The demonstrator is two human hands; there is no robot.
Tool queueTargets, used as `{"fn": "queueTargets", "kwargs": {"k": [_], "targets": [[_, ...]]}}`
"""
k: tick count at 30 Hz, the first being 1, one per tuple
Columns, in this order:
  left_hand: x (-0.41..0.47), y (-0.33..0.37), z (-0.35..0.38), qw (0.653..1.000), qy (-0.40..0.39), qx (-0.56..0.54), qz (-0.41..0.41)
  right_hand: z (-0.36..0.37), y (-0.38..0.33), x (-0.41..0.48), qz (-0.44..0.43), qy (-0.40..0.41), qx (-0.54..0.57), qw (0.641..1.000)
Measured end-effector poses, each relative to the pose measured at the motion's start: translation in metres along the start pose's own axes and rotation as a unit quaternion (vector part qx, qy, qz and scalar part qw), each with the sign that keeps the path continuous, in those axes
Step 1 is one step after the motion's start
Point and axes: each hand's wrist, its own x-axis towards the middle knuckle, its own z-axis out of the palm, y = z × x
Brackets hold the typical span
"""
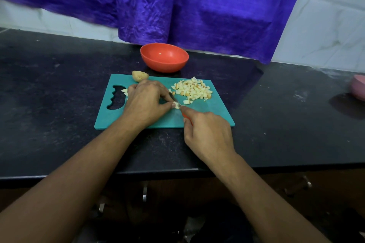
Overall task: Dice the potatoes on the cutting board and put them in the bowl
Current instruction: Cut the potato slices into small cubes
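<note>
A teal cutting board [215, 112] lies on the black counter. On its far right part sits a pile of diced potato [192, 89]. A whole unpeeled potato [139, 76] rests at the board's far left edge. My left hand [145, 102] covers potato pieces [124, 91] on the board, fingers curled over them, thumb and fingertip at a small piece by the blade. My right hand [207, 134] grips a knife with an orange handle [186, 117]; its blade [174, 100] points toward my left fingers. An orange bowl [164, 57] stands behind the board, nothing in it.
A purple cloth [197, 6] hangs behind the bowl against a white tiled wall. A pink bowl [358, 88] sits at the counter's right edge. The black counter [59, 94] stretches left and right of the board; its front edge runs below my forearms.
</note>
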Motion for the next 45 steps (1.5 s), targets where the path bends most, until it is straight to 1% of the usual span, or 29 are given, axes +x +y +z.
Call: {"fn": "queueTargets", "kwargs": {"k": [4, 6, 8, 10, 12, 15, 17, 20, 22, 26, 29, 32, 35, 38, 41, 42, 45], "targets": [[0.000, 0.001, 0.000, 1.000, 0.004, 0.008, 0.000, -0.008, 0.008, 0.002, -0.005, -0.015, -0.005, 1.000], [-0.001, 0.000, 0.000, 1.000, 0.005, 0.011, 0.003, -0.012, 0.017, 0.001, 0.026, -0.038, 0.060, 0.997], [0.000, 0.000, 0.000, 1.000, 0.000, 0.015, 0.013, -0.010, 0.030, 0.000, 0.070, -0.013, 0.151, 0.986], [0.002, -0.001, 0.000, 1.000, -0.006, 0.003, 0.019, -0.005, 0.038, -0.003, 0.096, 0.026, 0.186, 0.977], [0.002, -0.004, 0.000, 0.999, 0.008, -0.047, 0.006, -0.001, 0.038, -0.006, 0.099, 0.033, 0.205, 0.973], [0.002, -0.009, -0.002, 0.991, 0.061, -0.108, -0.044, -0.002, 0.031, -0.008, 0.072, 0.040, 0.180, 0.980], [0.001, -0.008, -0.004, 0.990, 0.068, -0.096, -0.078, -0.004, 0.025, -0.009, 0.041, 0.036, 0.140, 0.989], [0.002, -0.007, -0.005, 0.991, 0.070, -0.069, -0.089, -0.004, 0.015, -0.013, -0.015, 0.022, 0.072, 0.997], [0.002, -0.006, -0.006, 0.991, 0.066, -0.061, -0.095, -0.003, 0.014, -0.011, -0.027, 0.010, 0.044, 0.999], [0.002, -0.004, -0.005, 0.995, 0.041, -0.022, -0.085, -0.005, 0.022, -0.003, 0.001, 0.013, 0.019, 1.000], [0.002, -0.001, -0.004, 0.996, 0.024, 0.014, -0.079, -0.004, 0.026, -0.001, 0.036, 0.021, 0.042, 0.998], [0.002, 0.002, -0.005, 0.996, 0.002, 0.055, -0.066, 0.000, 0.026, -0.003, 0.042, 0.043, 0.068, 0.996], [0.001, 0.004, -0.005, 0.996, 0.007, 0.063, -0.057, 0.002, 0.029, -0.003, 0.057, 0.066, 0.102, 0.991], [0.001, 0.001, -0.005, 0.996, 0.047, 0.030, -0.065, 0.002, 0.031, -0.003, 0.050, 0.078, 0.114, 0.989], [0.002, -0.007, -0.006, 0.987, 0.091, -0.063, -0.113, 0.003, 0.026, -0.005, 0.000, 0.047, 0.061, 0.997], [0.003, -0.009, -0.006, 0.981, 0.101, -0.097, -0.132, 0.004, 0.026, -0.004, -0.004, 0.044, 0.047, 0.998], [0.002, -0.011, -0.007, 0.972, 0.116, -0.144, -0.147, 0.006, 0.029, -0.001, 0.035, 0.050, 0.038, 0.997]]}}
